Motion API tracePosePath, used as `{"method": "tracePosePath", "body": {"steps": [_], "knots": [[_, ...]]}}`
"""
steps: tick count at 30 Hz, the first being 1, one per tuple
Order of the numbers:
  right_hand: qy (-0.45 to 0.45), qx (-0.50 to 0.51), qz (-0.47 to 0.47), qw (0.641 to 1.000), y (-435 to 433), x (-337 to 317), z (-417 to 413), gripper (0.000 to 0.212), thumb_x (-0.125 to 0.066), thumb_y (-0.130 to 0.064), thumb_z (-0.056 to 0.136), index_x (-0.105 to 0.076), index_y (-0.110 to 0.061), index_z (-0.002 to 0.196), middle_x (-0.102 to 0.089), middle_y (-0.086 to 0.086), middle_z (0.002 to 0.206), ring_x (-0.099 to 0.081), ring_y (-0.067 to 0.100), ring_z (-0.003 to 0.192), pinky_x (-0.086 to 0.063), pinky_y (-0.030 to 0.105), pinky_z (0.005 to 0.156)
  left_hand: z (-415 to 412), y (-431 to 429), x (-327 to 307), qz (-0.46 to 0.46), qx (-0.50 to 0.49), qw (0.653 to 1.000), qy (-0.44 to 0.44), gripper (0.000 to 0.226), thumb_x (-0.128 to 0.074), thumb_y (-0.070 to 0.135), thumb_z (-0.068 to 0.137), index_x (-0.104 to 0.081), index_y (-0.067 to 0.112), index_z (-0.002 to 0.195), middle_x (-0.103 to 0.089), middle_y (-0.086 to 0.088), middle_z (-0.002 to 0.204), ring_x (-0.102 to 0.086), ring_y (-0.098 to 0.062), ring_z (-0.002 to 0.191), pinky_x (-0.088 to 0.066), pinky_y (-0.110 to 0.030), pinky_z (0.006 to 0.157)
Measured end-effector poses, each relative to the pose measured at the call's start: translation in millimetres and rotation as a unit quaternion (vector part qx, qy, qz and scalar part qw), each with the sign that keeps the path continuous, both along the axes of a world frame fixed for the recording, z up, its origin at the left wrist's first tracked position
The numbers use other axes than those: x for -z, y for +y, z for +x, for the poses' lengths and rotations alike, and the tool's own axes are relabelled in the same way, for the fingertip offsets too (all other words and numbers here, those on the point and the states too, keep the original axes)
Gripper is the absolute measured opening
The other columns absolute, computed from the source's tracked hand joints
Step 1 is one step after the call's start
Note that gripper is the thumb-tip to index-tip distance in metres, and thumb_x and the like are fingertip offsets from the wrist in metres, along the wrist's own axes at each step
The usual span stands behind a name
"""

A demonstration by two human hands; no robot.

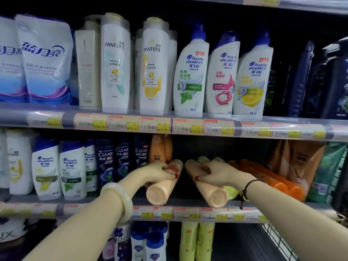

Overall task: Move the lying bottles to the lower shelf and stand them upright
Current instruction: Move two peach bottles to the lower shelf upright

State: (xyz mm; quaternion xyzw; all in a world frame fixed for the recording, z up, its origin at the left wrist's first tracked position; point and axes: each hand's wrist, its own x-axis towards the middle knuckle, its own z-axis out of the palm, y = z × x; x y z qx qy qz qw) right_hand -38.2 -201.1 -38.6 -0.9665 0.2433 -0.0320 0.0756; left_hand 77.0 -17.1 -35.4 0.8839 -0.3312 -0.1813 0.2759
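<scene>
Two peach bottles lie on the middle shelf (180,211) with their flat bases toward me. My left hand (160,171) grips the left peach bottle (160,191) from above. My right hand (216,172) grips the right peach bottle (212,193) the same way. A lime-green bottle (231,192) lies beside the right one, mostly hidden by my wrist. Several orange bottles (273,179) lie further right. On the lower shelf stand two yellow-green bottles (195,240), upright.
Upright orange bottles (161,147) stand behind my left hand, with dark Clear bottles (122,159) and white Head & Shoulders bottles (58,170) to their left. Orange refill pouches (301,159) lean at the right. A wire basket (282,242) hangs at the lower right.
</scene>
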Motion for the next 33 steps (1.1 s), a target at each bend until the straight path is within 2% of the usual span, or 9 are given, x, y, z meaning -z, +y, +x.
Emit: {"method": "tracePosePath", "body": {"steps": [5, 7, 11, 15, 20, 25, 27, 30, 33], "knots": [[-0.020, -0.028, -0.001, 0.999, 24.4, -2.8, -12.9, 0.054, -0.046, -0.050, 0.088, -0.048, -0.025, 0.136, -0.051, 0.007, 0.131, -0.050, 0.028, 0.120, -0.033, 0.028, 0.083, -6.2, -7.4, 10.1, -0.069, 0.005, 0.998, 0.011, 0.061, -0.062, 0.035, 0.086, -0.043, 0.019, 0.143, -0.053, -0.009, 0.137, -0.056, -0.025, 0.118, -0.047, -0.033, 0.100], [-0.040, -0.036, 0.025, 0.998, 26.0, -0.6, -14.6, 0.050, -0.049, -0.043, 0.091, -0.050, -0.025, 0.137, -0.053, 0.007, 0.134, -0.051, 0.026, 0.120, -0.036, 0.026, 0.084, -9.9, -8.5, 11.3, -0.085, -0.001, 0.996, 0.010, 0.059, -0.060, 0.031, 0.088, -0.042, 0.019, 0.143, -0.050, -0.009, 0.141, -0.054, -0.025, 0.120, -0.045, -0.030, 0.097], [-0.065, -0.039, 0.070, 0.995, 28.3, 2.6, -18.1, 0.045, -0.051, -0.035, 0.091, -0.054, -0.022, 0.135, -0.055, 0.006, 0.139, -0.053, 0.025, 0.122, -0.042, 0.030, 0.098, -14.6, -9.7, 12.6, -0.104, -0.009, 0.995, 0.002, 0.056, -0.060, 0.027, 0.088, -0.044, 0.017, 0.142, -0.049, -0.008, 0.143, -0.054, -0.025, 0.120, -0.042, -0.026, 0.091], [-0.091, -0.035, 0.094, 0.991, 28.0, 6.5, -18.9, 0.044, -0.053, -0.033, 0.089, -0.058, -0.020, 0.131, -0.060, 0.006, 0.134, -0.057, 0.025, 0.116, -0.043, 0.026, 0.086, -22.3, -13.3, 10.3, -0.095, -0.013, 0.995, -0.032, 0.056, -0.061, 0.026, 0.088, -0.045, 0.014, 0.141, -0.047, -0.009, 0.146, -0.052, -0.026, 0.124, -0.042, -0.026, 0.095], [-0.103, -0.009, 0.096, 0.990, 26.0, 10.2, -16.0, 0.048, -0.057, -0.040, 0.085, -0.061, -0.009, 0.121, -0.066, 0.007, 0.104, -0.061, 0.024, 0.095, -0.046, 0.029, 0.076, -29.0, -16.9, 13.7, -0.117, -0.023, 0.993, -0.008, 0.047, -0.061, 0.028, 0.086, -0.057, 0.013, 0.131, -0.058, -0.011, 0.133, -0.057, -0.025, 0.116, -0.046, -0.034, 0.097], [-0.061, -0.006, 0.012, 0.998, 36.1, 1.5, -19.2, 0.053, -0.047, -0.049, 0.088, -0.052, -0.013, 0.127, -0.058, 0.011, 0.122, -0.054, 0.029, 0.113, -0.036, 0.028, 0.078, -29.7, -19.0, 18.8, -0.139, -0.046, 0.989, 0.009, 0.053, -0.062, 0.030, 0.085, -0.053, 0.015, 0.135, -0.055, -0.009, 0.137, -0.057, -0.026, 0.118, -0.047, -0.035, 0.099], [-0.053, -0.007, -0.001, 0.999, 39.5, 1.1, -16.3, 0.052, -0.045, -0.050, 0.088, -0.050, -0.015, 0.126, -0.057, 0.010, 0.122, -0.054, 0.028, 0.109, -0.033, 0.028, 0.076, -31.8, -20.7, 21.4, -0.158, -0.059, 0.985, 0.019, 0.047, -0.062, 0.028, 0.086, -0.057, 0.013, 0.130, -0.059, -0.011, 0.133, -0.058, -0.027, 0.115, -0.047, -0.034, 0.098], [-0.070, 0.004, 0.050, 0.996, 44.7, 11.0, -7.2, 0.048, -0.041, -0.046, 0.085, -0.056, -0.014, 0.118, -0.063, 0.010, 0.115, -0.056, 0.026, 0.099, -0.034, 0.030, 0.074, -35.7, -22.5, 25.3, -0.191, -0.078, 0.978, 0.038, 0.044, -0.060, 0.026, 0.088, -0.057, 0.012, 0.130, -0.060, -0.012, 0.131, -0.059, -0.026, 0.114, -0.045, -0.030, 0.094], [-0.149, 0.029, 0.150, 0.977, 47.6, 20.0, -8.2, 0.042, -0.044, -0.038, 0.088, -0.064, -0.009, 0.110, -0.067, 0.013, 0.108, -0.059, 0.030, 0.098, -0.041, 0.031, 0.077, -36.8, -21.3, 30.7, -0.214, -0.089, 0.971, 0.057, 0.053, -0.062, 0.029, 0.087, -0.050, 0.015, 0.137, -0.055, -0.010, 0.137, -0.057, -0.025, 0.119, -0.045, -0.029, 0.099]]}}
